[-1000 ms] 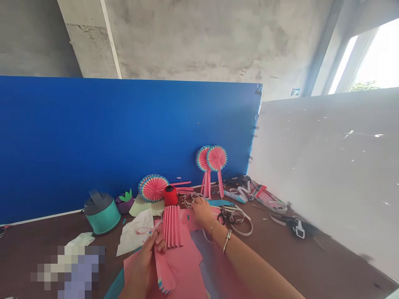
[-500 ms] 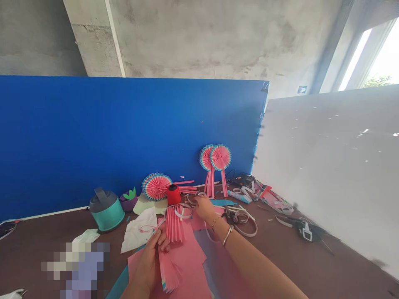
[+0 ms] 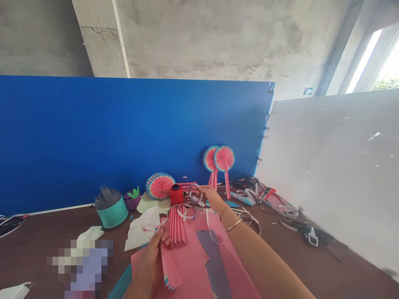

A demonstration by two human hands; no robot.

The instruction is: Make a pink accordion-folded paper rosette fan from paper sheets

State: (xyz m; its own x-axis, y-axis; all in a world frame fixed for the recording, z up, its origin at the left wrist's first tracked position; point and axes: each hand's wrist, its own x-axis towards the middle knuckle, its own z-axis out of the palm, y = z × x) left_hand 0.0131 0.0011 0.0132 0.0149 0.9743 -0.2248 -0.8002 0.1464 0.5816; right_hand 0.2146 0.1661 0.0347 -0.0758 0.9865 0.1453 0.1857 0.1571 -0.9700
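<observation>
My left hand [image 3: 152, 254] is closed around a pink accordion-folded paper [image 3: 171, 272] with a blue-tipped lower end. Pink thread [image 3: 151, 227] shows by its fingertips. Another pleated pink section [image 3: 178, 227] spreads out just beyond, and whether the two are one piece I cannot tell. At the back, my right hand [image 3: 212, 197] pinches the edge of a roll of clear tape [image 3: 195, 193], which stands tilted beside the red object [image 3: 176, 194]. A second tape-like ring [image 3: 187, 211] lies over the top of the pleats. Pink paper sheets [image 3: 190, 270] lie under both hands.
Finished pleated fans lean on the blue partition [image 3: 124, 124]: a pair [image 3: 224, 158] upright, others [image 3: 160, 186] lying left. A teal-and-grey container [image 3: 111, 211], purple pot [image 3: 132, 200] and white tissue [image 3: 141, 228] stand left. Pale strips [image 3: 249, 194], a glue tube [image 3: 241, 198] and a black buckled strap [image 3: 311, 236] lie right.
My right hand has drawn the roll of tape up from among the things beside the red object, tilting it upright. My left hand keeps its hold on the folded paper. The view has shifted slightly left.
</observation>
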